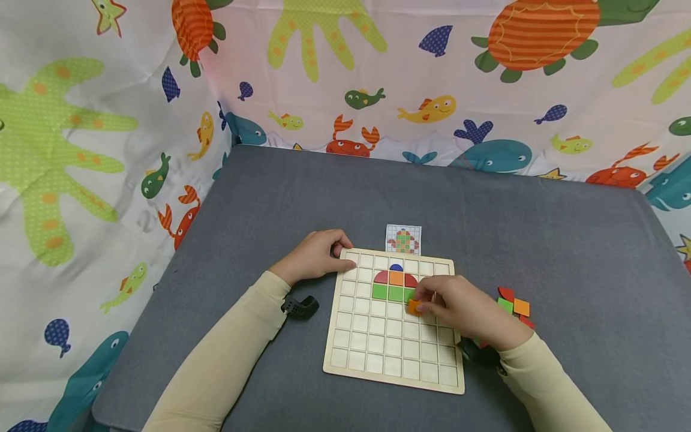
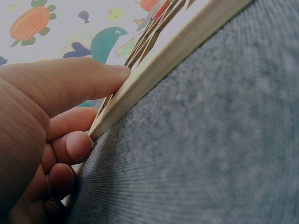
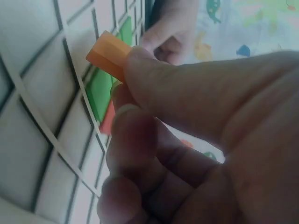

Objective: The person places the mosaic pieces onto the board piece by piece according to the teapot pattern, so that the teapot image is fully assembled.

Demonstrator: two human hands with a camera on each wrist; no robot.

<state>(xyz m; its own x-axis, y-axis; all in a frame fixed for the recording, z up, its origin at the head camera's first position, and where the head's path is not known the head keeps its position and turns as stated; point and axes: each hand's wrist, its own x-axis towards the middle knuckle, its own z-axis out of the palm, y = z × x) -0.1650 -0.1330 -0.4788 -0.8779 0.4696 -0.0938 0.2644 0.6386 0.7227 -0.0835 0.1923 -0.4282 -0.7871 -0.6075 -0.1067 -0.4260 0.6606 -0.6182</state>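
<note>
play corner | sea-creature curtain (image 1: 486,90) | grey table (image 1: 540,240) | wooden grid puzzle board (image 1: 378,348)

Soft, even light fills the head view, bright and sharp, with only faint shadows and slight bending at the edges. Both wrist views are dimmer, with near fingers (image 3: 140,140) blurred.
</note>
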